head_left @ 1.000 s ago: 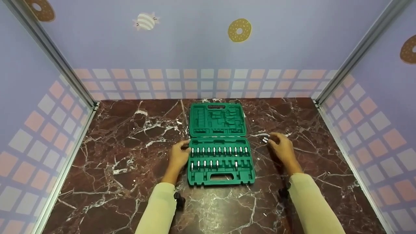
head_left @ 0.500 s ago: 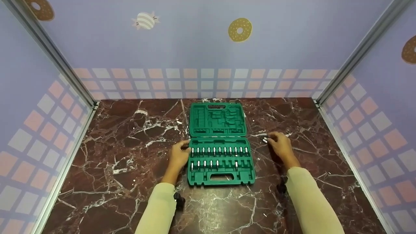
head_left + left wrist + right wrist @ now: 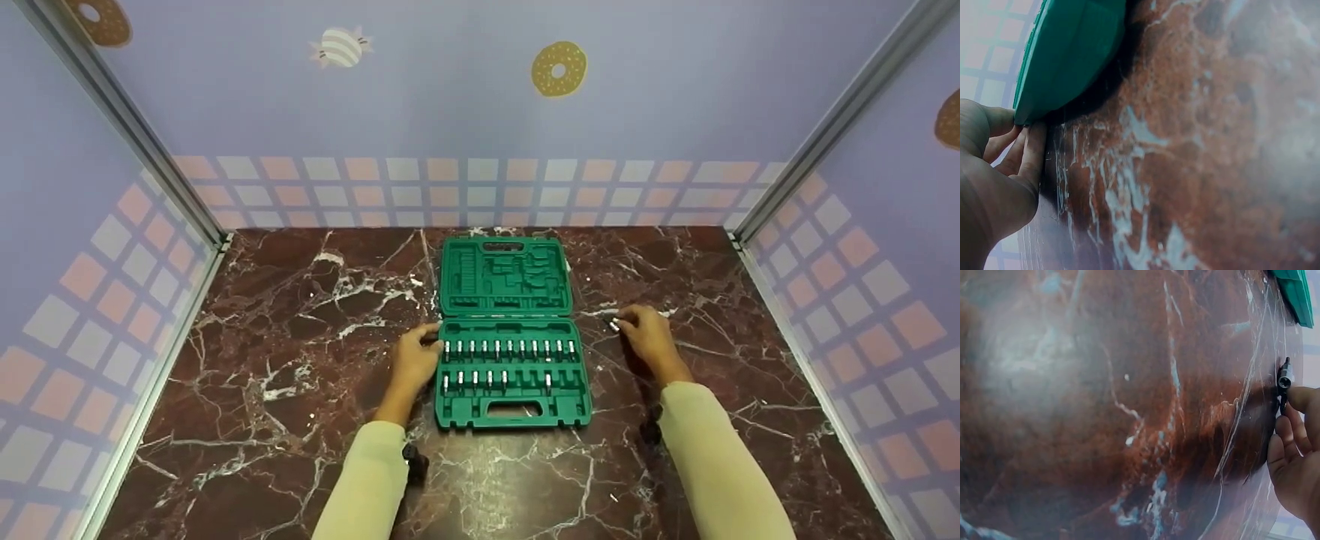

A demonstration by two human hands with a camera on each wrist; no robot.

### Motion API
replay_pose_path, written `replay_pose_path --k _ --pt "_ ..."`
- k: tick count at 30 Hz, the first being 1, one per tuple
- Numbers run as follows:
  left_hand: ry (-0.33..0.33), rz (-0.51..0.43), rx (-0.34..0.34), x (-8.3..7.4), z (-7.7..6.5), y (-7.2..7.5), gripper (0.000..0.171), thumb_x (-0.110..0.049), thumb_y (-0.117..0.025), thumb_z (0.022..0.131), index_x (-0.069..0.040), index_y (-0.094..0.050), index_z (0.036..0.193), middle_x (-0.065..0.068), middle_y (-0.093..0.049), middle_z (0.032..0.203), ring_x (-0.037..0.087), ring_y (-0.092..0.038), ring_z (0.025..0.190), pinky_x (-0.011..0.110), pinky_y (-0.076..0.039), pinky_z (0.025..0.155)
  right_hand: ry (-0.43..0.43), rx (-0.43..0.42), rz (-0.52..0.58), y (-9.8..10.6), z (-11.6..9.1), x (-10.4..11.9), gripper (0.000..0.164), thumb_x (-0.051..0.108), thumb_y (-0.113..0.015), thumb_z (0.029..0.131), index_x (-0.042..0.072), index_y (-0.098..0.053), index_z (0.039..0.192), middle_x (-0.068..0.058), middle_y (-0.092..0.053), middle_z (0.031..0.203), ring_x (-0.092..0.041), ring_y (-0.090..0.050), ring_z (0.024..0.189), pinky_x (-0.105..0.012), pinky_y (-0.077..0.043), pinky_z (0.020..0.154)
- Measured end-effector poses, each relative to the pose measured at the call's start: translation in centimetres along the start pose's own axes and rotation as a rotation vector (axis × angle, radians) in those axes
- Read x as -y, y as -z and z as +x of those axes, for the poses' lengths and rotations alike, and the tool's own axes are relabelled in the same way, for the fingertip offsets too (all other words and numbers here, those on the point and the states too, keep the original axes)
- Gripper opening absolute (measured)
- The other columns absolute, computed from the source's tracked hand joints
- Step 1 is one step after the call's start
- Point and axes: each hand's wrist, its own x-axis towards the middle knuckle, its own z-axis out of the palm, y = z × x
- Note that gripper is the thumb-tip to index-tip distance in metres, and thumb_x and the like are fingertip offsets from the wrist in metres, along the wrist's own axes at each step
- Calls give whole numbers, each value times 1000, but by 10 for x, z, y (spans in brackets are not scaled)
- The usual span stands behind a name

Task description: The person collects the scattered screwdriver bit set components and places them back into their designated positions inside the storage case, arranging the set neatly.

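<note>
An open green plastic case (image 3: 508,412) lies on the marble-patterned table, its lid folded back. Two rows of silver bit sockets (image 3: 497,350) stand in its near half, with gaps in the lower row. My left hand (image 3: 417,360) holds the case's left edge; in the left wrist view its thumb and fingers meet at the green corner. To the right of the case, my right hand (image 3: 649,341) has its thumb and fingertips at a small silver and black bit socket (image 3: 1285,377) near the tabletop. A dark piece between those fingertips is partly hidden.
Molded slots fill the case lid (image 3: 506,277). Purple walls with a tile pattern (image 3: 480,191) enclose the table at the back and both sides. Dark wrist cameras (image 3: 415,463) sit at the sleeves.
My right hand and sleeve have shifted slightly, staying by the small bit socket. The left hand stays at the case edge. The whole head view has drifted a little.
</note>
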Motion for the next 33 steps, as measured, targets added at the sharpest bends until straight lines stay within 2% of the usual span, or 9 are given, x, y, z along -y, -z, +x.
replay_pose_path --k 6,23,33 --pt "5 2 21 -1 1 1 30 -4 -68 96 -6 -74 125 15 -75 115 32 -70 110 47 -55 97 31 -1 -25 -1 0 -2 15 2 -68 96 -7 -70 108 -27 -70 102 -44 -65 102 -58 -49 94" --pt "5 -14 3 -1 -1 0 33 -2 -69 95 -7 -74 127 16 -74 116 33 -71 108 48 -56 94 60 -37 -29 -4 -6 -5 14 1 -66 96 -8 -67 108 -29 -63 104 -46 -62 101 -58 -48 94" --pt "3 0 -4 -1 -1 0 33 -2 -69 94 -6 -74 127 16 -75 115 33 -72 106 47 -57 93 -9 -40 48 -1 -9 -5 16 4 -66 98 -5 -65 111 -25 -71 106 -41 -66 102 -54 -49 93"
